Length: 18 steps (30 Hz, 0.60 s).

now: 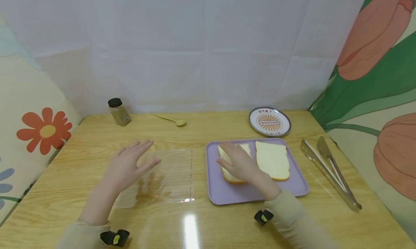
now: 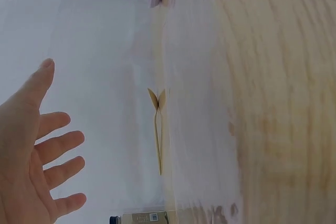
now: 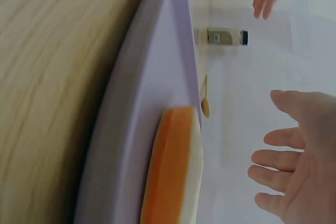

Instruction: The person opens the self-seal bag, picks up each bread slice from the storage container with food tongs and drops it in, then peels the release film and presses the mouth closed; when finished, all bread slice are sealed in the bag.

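Note:
My left hand (image 1: 125, 167) hovers over the left side of the wooden table, fingers loosely spread and nothing in them. A thin clear sheet (image 1: 172, 176) lies flat on the table just to its right. Above the purple tray (image 1: 216, 196), my right hand (image 1: 240, 162) hangs with relaxed fingers and holds nothing. It hides part of the left bread slice (image 1: 245, 147); a second bread slice (image 1: 273, 160) lies beside it on the tray. In the right wrist view, a slice's orange crust (image 3: 168, 169) shows close up, apart from the right hand (image 3: 299, 156).
A black-lidded jar (image 1: 119, 112) stands at the back left, with a gold spoon (image 1: 170, 119) to its right. Behind the tray sits a patterned plate (image 1: 269, 121). Metal tongs (image 1: 331, 173) lie at the right. A white cloth (image 1: 195, 50) hangs along the back edge.

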Each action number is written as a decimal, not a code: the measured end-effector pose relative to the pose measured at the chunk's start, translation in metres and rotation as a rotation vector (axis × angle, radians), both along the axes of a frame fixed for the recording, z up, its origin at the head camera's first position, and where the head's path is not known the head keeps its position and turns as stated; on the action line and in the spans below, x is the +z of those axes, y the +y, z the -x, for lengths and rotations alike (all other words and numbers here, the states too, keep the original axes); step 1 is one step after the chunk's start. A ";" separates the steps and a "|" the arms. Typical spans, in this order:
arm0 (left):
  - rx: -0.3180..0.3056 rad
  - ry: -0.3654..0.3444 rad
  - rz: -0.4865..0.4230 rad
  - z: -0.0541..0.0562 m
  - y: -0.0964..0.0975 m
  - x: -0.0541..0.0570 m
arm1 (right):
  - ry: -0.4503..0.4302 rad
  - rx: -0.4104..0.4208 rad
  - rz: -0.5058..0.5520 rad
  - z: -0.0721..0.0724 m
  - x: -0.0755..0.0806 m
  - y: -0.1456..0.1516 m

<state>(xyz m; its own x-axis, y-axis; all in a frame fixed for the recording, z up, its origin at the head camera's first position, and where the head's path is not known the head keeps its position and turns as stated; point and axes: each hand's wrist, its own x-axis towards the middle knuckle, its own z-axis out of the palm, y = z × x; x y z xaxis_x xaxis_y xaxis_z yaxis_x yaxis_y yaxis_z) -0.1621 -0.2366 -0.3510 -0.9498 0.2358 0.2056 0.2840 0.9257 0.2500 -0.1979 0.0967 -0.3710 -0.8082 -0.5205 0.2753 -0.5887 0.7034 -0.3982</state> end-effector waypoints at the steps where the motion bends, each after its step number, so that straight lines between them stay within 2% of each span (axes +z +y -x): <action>1: -0.003 0.002 -0.005 0.000 0.000 -0.001 | -0.003 0.008 -0.017 -0.001 0.000 -0.004; 6: -0.042 0.000 -0.029 -0.002 0.000 -0.006 | -0.013 0.042 -0.074 -0.002 -0.001 -0.024; 9: -0.073 0.000 -0.028 -0.002 0.001 -0.012 | -0.007 0.105 -0.080 -0.002 -0.003 -0.035; 13: -0.108 0.005 -0.012 -0.001 0.003 -0.018 | -0.018 0.178 -0.157 -0.005 -0.007 -0.049; 18: -0.153 -0.023 -0.016 0.002 0.005 -0.027 | -0.042 0.195 -0.251 -0.005 -0.007 -0.060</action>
<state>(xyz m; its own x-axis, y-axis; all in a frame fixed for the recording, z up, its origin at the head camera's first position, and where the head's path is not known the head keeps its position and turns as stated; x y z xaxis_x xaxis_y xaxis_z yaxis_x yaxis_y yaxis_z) -0.1643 -0.2315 -0.3781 -0.9076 0.3748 0.1891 0.4152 0.8681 0.2722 -0.1926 0.0363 -0.3782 -0.6941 -0.7145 0.0875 -0.7092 0.6580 -0.2532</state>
